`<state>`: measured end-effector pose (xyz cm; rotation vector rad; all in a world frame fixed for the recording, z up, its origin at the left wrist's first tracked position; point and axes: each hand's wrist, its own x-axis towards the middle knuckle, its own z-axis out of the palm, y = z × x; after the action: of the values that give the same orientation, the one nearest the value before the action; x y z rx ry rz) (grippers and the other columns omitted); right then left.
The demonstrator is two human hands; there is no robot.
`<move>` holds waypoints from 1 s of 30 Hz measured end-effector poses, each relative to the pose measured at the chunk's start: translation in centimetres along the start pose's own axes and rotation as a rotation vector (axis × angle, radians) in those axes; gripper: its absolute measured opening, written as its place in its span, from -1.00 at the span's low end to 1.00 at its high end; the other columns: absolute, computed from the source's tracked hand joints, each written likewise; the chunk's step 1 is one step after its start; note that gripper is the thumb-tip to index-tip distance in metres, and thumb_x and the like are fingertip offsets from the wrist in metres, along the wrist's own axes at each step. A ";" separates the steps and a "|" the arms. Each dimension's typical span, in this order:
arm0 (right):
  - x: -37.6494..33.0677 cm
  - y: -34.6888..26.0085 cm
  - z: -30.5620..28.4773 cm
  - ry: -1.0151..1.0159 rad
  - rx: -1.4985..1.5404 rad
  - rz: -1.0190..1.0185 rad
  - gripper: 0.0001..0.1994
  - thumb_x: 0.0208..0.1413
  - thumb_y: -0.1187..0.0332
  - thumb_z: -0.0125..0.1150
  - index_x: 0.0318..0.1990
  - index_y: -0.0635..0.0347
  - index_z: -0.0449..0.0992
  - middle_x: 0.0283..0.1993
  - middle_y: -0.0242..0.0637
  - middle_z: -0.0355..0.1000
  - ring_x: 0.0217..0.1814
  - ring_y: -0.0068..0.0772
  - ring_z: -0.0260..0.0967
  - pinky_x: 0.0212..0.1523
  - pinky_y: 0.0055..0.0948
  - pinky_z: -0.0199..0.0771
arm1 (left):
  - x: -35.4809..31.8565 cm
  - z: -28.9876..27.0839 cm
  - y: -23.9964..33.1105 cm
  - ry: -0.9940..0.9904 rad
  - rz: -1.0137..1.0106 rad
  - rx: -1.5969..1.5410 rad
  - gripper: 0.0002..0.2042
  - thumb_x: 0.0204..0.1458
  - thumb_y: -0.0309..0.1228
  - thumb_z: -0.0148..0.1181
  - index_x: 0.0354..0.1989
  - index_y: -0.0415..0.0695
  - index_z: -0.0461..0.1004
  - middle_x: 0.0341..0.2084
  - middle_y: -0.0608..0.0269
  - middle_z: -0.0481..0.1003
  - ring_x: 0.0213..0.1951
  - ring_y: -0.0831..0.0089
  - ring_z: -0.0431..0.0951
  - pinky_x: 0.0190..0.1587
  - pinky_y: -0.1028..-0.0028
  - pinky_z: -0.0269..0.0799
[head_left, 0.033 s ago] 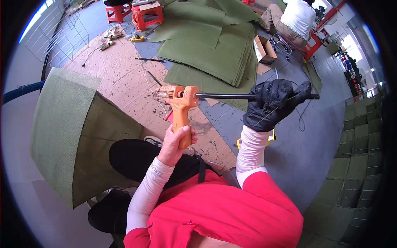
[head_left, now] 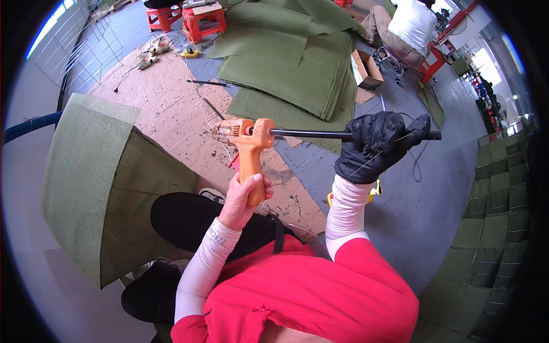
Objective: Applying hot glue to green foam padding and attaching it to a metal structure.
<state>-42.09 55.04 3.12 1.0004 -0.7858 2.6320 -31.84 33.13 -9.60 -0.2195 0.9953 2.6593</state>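
Observation:
My bare left hand (head_left: 245, 200) is wrapped round the handle of an orange glue gun (head_left: 251, 154), its clear-topped front pointing left. A long black glue stick (head_left: 311, 134) runs out of the gun's back end toward the right. My right hand (head_left: 377, 143), in a black glove, is closed round the far part of that stick, whose end pokes out past the fingers. Thin strands of glue hang from the glove. At my left stands a green sheet-covered box shape (head_left: 86, 183), close beside my knee.
Stacked green sheets (head_left: 286, 74) lie ahead on the floor, with cardboard (head_left: 154, 108) to their left. An open carton (head_left: 366, 68) stands near a seated person (head_left: 409, 28). Red stools (head_left: 203, 23) are at the back. Green folded pieces (head_left: 486, 228) line the right side.

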 end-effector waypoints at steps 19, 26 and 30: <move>-3.1 2.1 0.0 0.129 0.068 -0.136 -0.33 0.38 -0.24 -0.39 -0.69 -0.02 0.19 -0.81 -0.51 0.01 -0.84 -0.59 -0.23 -0.77 -0.52 -0.17 | -0.4 1.5 -1.0 0.070 0.130 0.092 -0.83 0.10 -0.42 0.26 -0.25 -0.27 0.45 -0.43 0.19 0.54 -0.42 0.42 0.58 -0.27 0.42 0.53; -3.9 3.4 -2.9 0.308 0.330 -0.120 -0.32 0.33 -0.30 -0.34 -0.71 -0.03 0.20 -0.80 -0.52 0.01 -0.84 -0.58 -0.17 -0.77 -0.51 -0.16 | -1.1 1.9 -1.4 0.118 0.157 0.292 -0.80 0.09 -0.38 0.29 -0.27 -0.27 0.49 -0.46 0.28 0.56 -0.48 0.54 0.56 -0.36 0.50 0.50; -5.2 4.9 -3.6 0.288 0.497 0.100 -0.35 0.35 -0.25 -0.28 -0.65 -0.01 0.28 -0.77 -0.50 0.12 -0.82 -0.56 -0.13 -0.74 -0.50 -0.08 | -1.5 2.8 -2.2 0.051 0.144 0.499 -0.76 0.07 -0.34 0.32 -0.26 -0.28 0.51 -0.46 0.29 0.58 -0.50 0.63 0.53 -0.43 0.59 0.44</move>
<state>-42.08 52.88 -4.60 0.6600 -0.1176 3.0386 -29.79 36.21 -8.45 -0.1076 1.7021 2.4313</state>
